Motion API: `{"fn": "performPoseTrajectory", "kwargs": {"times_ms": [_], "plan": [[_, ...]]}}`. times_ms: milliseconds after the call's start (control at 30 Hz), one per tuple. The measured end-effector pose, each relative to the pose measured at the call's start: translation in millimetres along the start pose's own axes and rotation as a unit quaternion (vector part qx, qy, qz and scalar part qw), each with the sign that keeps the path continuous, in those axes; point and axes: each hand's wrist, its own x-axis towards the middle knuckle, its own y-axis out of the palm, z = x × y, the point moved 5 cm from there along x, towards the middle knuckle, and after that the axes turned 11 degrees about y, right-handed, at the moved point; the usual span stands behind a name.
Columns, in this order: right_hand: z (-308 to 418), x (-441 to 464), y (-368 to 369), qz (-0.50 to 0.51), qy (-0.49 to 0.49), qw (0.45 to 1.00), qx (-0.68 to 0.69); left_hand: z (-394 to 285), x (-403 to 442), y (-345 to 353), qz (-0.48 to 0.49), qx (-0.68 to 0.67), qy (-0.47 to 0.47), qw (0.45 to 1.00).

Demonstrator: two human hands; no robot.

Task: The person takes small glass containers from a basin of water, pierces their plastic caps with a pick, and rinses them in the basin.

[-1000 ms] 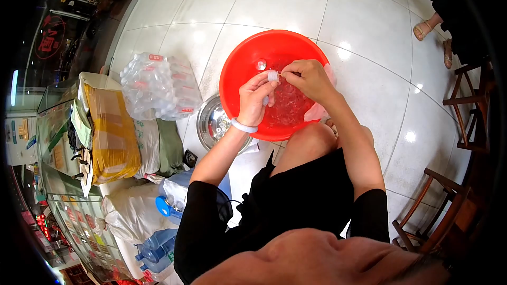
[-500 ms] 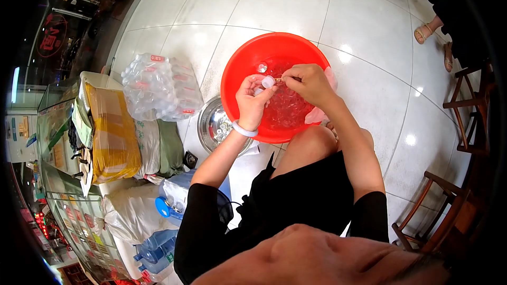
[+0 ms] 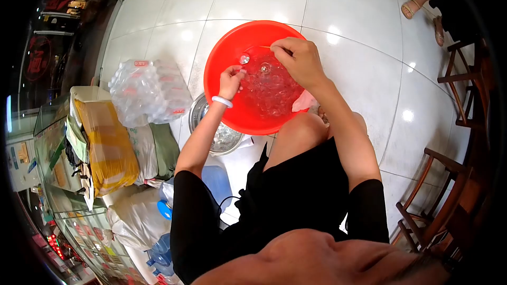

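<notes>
One thin stick, held over the far half of the red basin, pinched between thumb and forefinger of the right hand. Long axis nearly crosswise, free tip directed toward the basin's left rim. Small pale piece leftward and nearward of that tip, with a visible gap between. Left hand nearest the left rim, fingers curled, apparently pinching the pale piece; exact kind too small to tell. Right hand toward the far right rim, well apart from left. Just beyond left fingertips: one clear round piece, loose inside basin. Near basin's middle: second clear round piece, amid glistening clear contents. Pink cloth-like item at near right rim. Outside, beside the left rim: metal bowl, partly covered by left forearm. Farther left, on tiled floor: wrapped pack of clear bottles.
</notes>
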Motion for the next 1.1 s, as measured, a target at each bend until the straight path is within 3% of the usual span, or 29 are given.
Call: {"fn": "performPoseTrajectory", "kwargs": {"times_ms": [100, 167, 200, 233, 300, 367, 433, 500, 567, 633, 700, 767, 833, 900, 933, 967, 1000, 1033, 1100], "plan": [[1.1, 1.5, -4.2, -0.025, 0.000, 1.000, 0.017, 36.8, 23.5, 2.1, 0.062, 0.106, -0.005, 0.992], [2.9, 3.5, -7.5, -0.041, 0.003, 0.999, 0.031, 79.9, 39.7, 12.2, 0.217, 0.344, -0.012, 0.913], [3.3, 4.0, -9.4, -0.046, 0.008, 0.998, 0.042, 97.0, 49.0, 15.4, 0.245, 0.458, 0.016, 0.855], [2.6, 3.7, -10.3, -0.050, 0.014, 0.997, 0.053, 94.4, 45.1, 23.5, 0.249, 0.457, 0.016, 0.854], [1.2, 2.1, -8.2, -0.054, 0.015, 0.997, 0.060, 87.1, 33.0, 42.0, 0.269, 0.570, -0.016, 0.776], [0.8, 3.5, -7.9, -0.058, 0.011, 0.996, 0.065, 114.4, 25.1, 70.1, 0.354, 0.586, 0.026, 0.729], [0.9, 2.5, -6.3, -0.049, 0.008, 0.998, 0.040, 112.0, 20.2, 90.3, 0.375, 0.579, 0.094, 0.717], [1.5, 2.7, -7.3, -0.043, 0.020, 0.998, 0.041, 100.6, 39.0, 71.7, 0.217, 0.589, 0.024, 0.778], [2.4, 4.2, -7.7, -0.050, 0.013, 0.998, 0.045, 98.6, 37.8, 65.9, 0.208, 0.626, 0.041, 0.751], [3.0, 3.8, -4.6, -0.033, 0.025, 0.998, 0.039, 111.4, 24.3, 75.2, 0.381, 0.655, 0.116, 0.642], [3.6, 4.5, -1.2, -0.023, 0.033, 0.999, 0.031, 114.7, 28.0, 65.0, 0.378, 0.658, 0.089, 0.645], [2.4, 3.6, 0.3, -0.025, 0.021, 0.999, 0.037, 111.7, 37.8, 50.4, 0.313, 0.641, 0.034, 0.700], [2.6, 2.8, -3.4, -0.035, 0.014, 0.998, 0.041, 106.4, 35.4, 48.0, 0.323, 0.617, 0.006, 0.718], [3.0, 4.3, -5.7, -0.047, 0.006, 0.998, 0.051, 84.9, 24.9, 51.2, 0.377, 0.487, 0.023, 0.787], [2.1, 5.6, -6.6, -0.050, 0.007, 0.998, 0.047, 57.1, 18.2, 50.6, 0.374, 0.475, 0.059, 0.795], [1.3, 6.2, -6.7, -0.052, 0.009, 0.998, 0.042, 34.5, 17.1, 48.1, 0.374, 0.443, 0.201, 0.790], [0.4, 6.6, -5.6, -0.051, 0.013, 0.998, 0.043, 25.5, 18.6, 38.8, 0.364, 0.465, 0.190, 0.785], [0.9, 6.3, -5.2, -0.057, 0.002, 0.997, 0.045, -24.6, 9.7, 36.9, 0.354, 0.485, 0.179, 0.780], [1.8, 4.0, -5.1, -0.062, -0.006, 0.997, 0.044, -66.8, 10.1, 23.8, 0.324, 0.381, 0.235, 0.834]]}}
